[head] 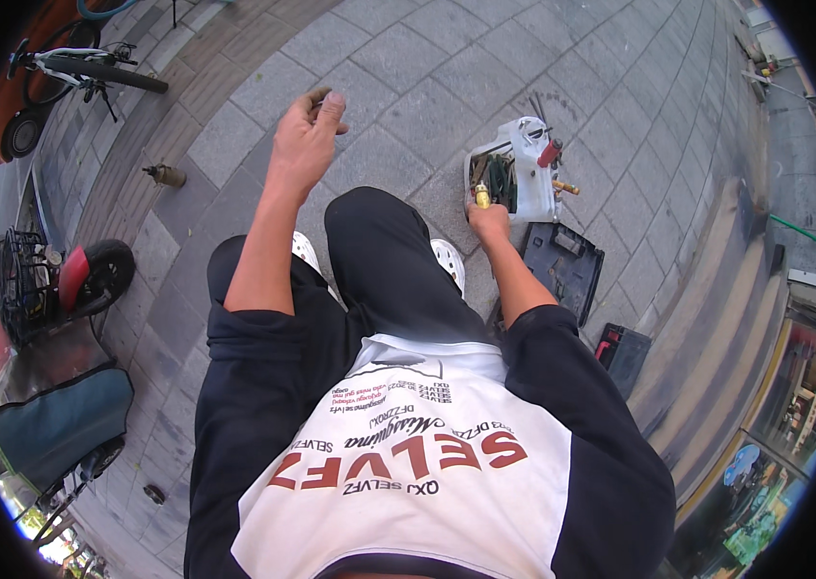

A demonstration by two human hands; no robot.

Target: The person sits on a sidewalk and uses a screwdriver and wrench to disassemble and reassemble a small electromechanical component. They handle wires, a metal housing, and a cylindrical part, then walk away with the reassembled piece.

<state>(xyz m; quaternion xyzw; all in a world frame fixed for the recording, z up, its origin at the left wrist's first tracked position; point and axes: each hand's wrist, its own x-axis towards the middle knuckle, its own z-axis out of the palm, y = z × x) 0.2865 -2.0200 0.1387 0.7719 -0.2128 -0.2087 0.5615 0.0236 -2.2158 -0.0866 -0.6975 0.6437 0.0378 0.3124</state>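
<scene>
My left hand point(307, 141) is raised above the paving, its fingers curled towards the thumb. Whether something small sits between the fingertips is not clear. At the near left edge of a white plastic tool holder point(537, 192), my right hand point(489, 221) is closed around a yellow-handled tool point(482, 195); the tool's working end cannot be made out. The holder, a cut-open container, carries several dark-handled hand tools point(500, 177). A red-handled tool point(550, 153) and a tool with an orange-brown handle point(566, 187) stick out on its right.
An open black plastic case point(563, 268) lies behind my right forearm, with a smaller dark case point(621, 358) nearer the stone steps point(704, 311). A brass-coloured metal canister point(165, 175) rests on the paving at left. A bicycle point(90, 69) and a scooter wheel point(105, 279) are further left.
</scene>
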